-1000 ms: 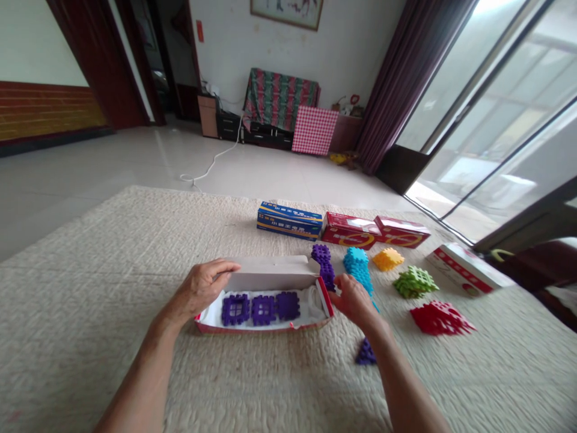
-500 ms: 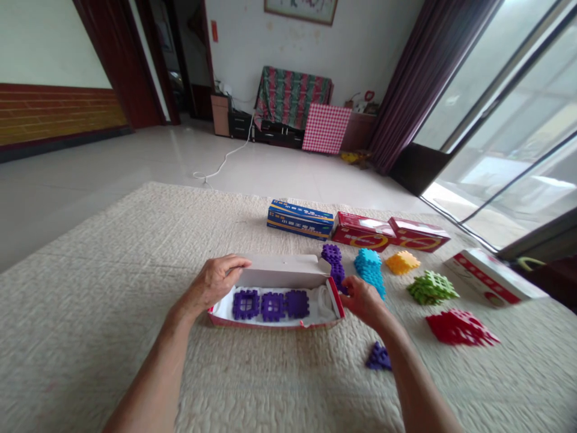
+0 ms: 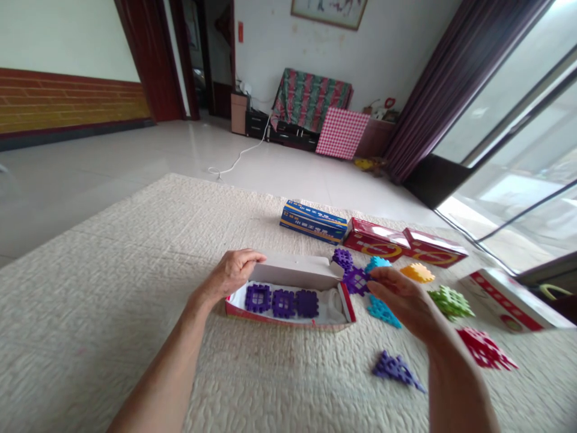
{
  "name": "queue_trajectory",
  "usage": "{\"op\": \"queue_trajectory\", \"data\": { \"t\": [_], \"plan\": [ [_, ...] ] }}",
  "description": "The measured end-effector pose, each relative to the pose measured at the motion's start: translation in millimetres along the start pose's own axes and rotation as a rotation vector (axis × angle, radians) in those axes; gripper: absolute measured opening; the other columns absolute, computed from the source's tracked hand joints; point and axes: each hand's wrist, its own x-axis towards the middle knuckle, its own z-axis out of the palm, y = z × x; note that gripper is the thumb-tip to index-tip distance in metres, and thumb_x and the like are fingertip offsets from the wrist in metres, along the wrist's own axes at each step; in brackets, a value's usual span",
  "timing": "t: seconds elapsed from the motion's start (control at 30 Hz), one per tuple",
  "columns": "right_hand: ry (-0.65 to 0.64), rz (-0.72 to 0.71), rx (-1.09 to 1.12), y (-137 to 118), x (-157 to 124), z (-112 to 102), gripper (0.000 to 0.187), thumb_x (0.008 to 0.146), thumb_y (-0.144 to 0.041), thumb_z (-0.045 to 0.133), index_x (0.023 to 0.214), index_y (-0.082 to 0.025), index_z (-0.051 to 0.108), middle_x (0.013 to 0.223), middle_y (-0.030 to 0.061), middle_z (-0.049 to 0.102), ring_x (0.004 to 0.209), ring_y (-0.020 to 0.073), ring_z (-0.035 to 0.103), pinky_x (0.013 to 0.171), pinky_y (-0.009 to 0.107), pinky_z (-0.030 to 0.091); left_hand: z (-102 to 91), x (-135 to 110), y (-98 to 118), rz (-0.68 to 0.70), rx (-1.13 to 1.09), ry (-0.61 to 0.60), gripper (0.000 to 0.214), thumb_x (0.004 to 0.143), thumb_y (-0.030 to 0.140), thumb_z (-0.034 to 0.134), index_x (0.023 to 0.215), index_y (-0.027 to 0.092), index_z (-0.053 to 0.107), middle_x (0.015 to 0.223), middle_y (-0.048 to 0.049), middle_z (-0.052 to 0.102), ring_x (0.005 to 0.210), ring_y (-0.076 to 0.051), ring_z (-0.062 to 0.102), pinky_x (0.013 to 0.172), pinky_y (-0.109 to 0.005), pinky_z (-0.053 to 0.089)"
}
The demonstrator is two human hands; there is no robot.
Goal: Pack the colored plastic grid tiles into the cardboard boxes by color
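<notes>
My left hand [image 3: 235, 270] pinches the raised lid of an open cardboard box [image 3: 288, 325] at its left end. Three purple interlocking tiles [image 3: 283, 304] lie side by side on white lining inside. To the right of the box, my right hand [image 3: 399, 294] grips another purple tile [image 3: 357, 281] with a window-like lattice, held up between thumb and fingers. A purple stack [image 3: 342, 258] shows just behind that tile. Blue tiles [image 3: 383, 310] are partly hidden by my right hand. Nearer to me, more purple tiles [image 3: 396, 370] lie on the quilted cover.
Yellow tiles [image 3: 418, 272], green tiles [image 3: 451, 302] and red tiles [image 3: 485, 347] sit in piles to the right. A blue box [image 3: 314, 222], two red boxes [image 3: 376, 239] and a white-and-red box [image 3: 514, 300] stand behind and beside them.
My right hand has moved from the box's right end to the right and now holds up a purple tile. My left hand stays on the lid. The whole view has shifted slightly.
</notes>
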Motion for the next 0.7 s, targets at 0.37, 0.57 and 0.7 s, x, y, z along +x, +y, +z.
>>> {"op": "queue_trajectory", "data": {
  "t": [0.37,0.57,0.7],
  "plan": [
    [-0.323,-0.169,-0.014,-55.7,13.3,115.1,0.010,0.080,-0.022,0.055,0.083,-0.016,0.062,0.063,-0.0031,0.056,0.056,0.0083,0.047,0.050,0.021,0.036,-2.2,-0.4,1.4,-0.049,-0.044,0.045,0.034,0.082,0.007,0.042,0.094,0.018,0.072,0.094,-0.0033,0.076,0.088,-0.014,0.070,0.084,-0.028,0.055],
    [-0.403,-0.229,-0.067,-71.5,18.8,142.2,0.011,0.076,-0.015,0.053,0.077,-0.016,0.064,0.064,-0.0021,0.060,0.058,0.0093,0.049,0.055,0.021,0.038,0.3,-0.6,-3.1,-0.093,-0.063,0.081,0.035,0.082,0.007,0.042,0.094,0.018,0.072,0.092,-0.0037,0.077,0.088,-0.015,0.071,0.082,-0.029,0.056],
    [-0.398,-0.238,-0.133,-69.9,18.8,135.2,0.013,0.077,-0.017,0.053,0.080,-0.016,0.066,0.064,-0.0018,0.062,0.057,0.0100,0.051,0.054,0.022,0.038,0.8,-0.6,-3.7,-0.077,-0.046,0.071,0.036,0.081,0.005,0.042,0.095,0.019,0.072,0.093,-0.0029,0.077,0.089,-0.014,0.071,0.083,-0.029,0.055]
  ]
}}
